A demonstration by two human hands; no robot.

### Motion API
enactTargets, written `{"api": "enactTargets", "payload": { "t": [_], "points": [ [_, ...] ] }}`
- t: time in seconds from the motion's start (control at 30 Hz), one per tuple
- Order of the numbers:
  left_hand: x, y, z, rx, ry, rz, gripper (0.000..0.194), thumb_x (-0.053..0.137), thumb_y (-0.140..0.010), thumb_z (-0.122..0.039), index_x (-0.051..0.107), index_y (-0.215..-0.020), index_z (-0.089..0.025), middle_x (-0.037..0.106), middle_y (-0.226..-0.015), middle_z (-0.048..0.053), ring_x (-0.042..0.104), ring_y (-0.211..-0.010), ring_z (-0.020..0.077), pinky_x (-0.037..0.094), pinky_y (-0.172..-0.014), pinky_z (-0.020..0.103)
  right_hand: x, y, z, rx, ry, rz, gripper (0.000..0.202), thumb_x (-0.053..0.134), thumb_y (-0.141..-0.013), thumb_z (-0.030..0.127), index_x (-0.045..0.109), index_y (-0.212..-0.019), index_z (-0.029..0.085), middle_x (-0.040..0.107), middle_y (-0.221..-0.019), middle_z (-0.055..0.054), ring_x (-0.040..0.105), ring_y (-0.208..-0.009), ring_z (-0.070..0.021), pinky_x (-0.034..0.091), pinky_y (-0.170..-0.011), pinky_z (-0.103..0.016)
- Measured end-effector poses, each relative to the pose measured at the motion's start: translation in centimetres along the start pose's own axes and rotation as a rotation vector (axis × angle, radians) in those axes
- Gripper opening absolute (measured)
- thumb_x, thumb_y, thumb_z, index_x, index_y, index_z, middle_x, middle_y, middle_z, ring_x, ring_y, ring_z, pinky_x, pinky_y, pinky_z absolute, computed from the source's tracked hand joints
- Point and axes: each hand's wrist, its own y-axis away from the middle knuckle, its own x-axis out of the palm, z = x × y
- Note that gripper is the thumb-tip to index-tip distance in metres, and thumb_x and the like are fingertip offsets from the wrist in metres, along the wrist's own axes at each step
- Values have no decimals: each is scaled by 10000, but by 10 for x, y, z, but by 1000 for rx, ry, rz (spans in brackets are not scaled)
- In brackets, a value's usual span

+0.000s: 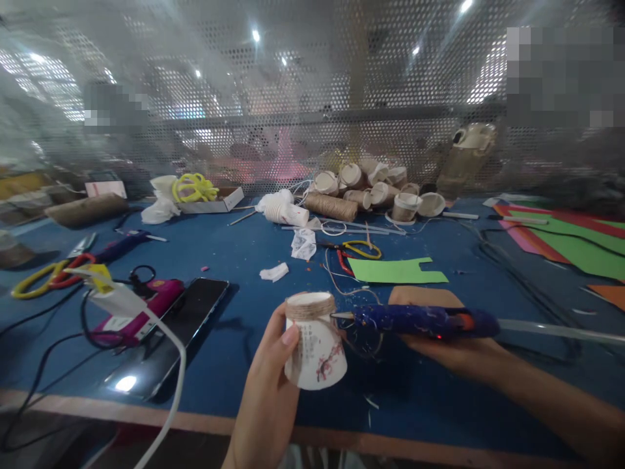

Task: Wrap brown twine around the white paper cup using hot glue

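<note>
My left hand is closed round a white paper cup held upside down, its narrower end up. The cup bears printed dark lettering and a red blossom pattern, and twine is wound round its upper end. In my right hand is a blue hot glue gun, lying level and pointing left. Its metal tip touches or nearly touches the cup just below the twine. A clear glue stick juts from the gun's back end. A loose strand of twine trails behind the cup.
A phone and a magenta power strip with cables lie at left, near scissors and a second glue gun. Green paper, yellow-handled scissors and a twine roll lie ahead. Coloured sheets are at right.
</note>
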Motion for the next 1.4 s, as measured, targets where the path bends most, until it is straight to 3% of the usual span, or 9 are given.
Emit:
{"api": "enactTargets", "payload": {
  "t": [0.3,0.5,0.67,0.93,1.4],
  "points": [
    [-6,-3,6,-2,19,-56,539,773,-824,-417,640,-1314,-234,744,-1161,92,685,-1096,298,549,-913,376,1,1,-1,4,79,-96,290,630,-839,252,438,-623,233,478,-588,25,402,-536,-141,298,-511,-313],
    [9,3,1,44,-41,-138,485,804,-802,-377,646,-1242,-252,760,-1166,72,715,-1054,261,566,-850,307,-1,0,0,-22,155,-113,300,641,-833,267,431,-622,231,445,-575,42,382,-522,-123,282,-499,-285],
    [19,6,-1,90,-124,-173,567,841,-753,-383,629,-1258,-238,775,-1104,76,735,-979,254,561,-794,286,-1,1,3,-57,215,-118,284,622,-806,234,401,-628,225,454,-573,49,381,-512,-107,267,-489,-254],
    [18,6,-1,112,-204,-176,599,840,-767,-414,604,-1285,-228,767,-1115,67,692,-970,208,531,-824,256,-1,0,7,-77,221,-115,297,625,-795,246,384,-624,224,439,-559,58,375,-496,-94,260,-481,-234],
    [20,8,0,124,-199,-181,610,828,-779,-425,569,-1299,-238,748,-1184,75,686,-1040,239,527,-857,296,-1,-1,7,-66,282,-158,318,601,-811,215,358,-607,219,420,-555,56,360,-494,-94,245,-480,-232]
  ]
}}
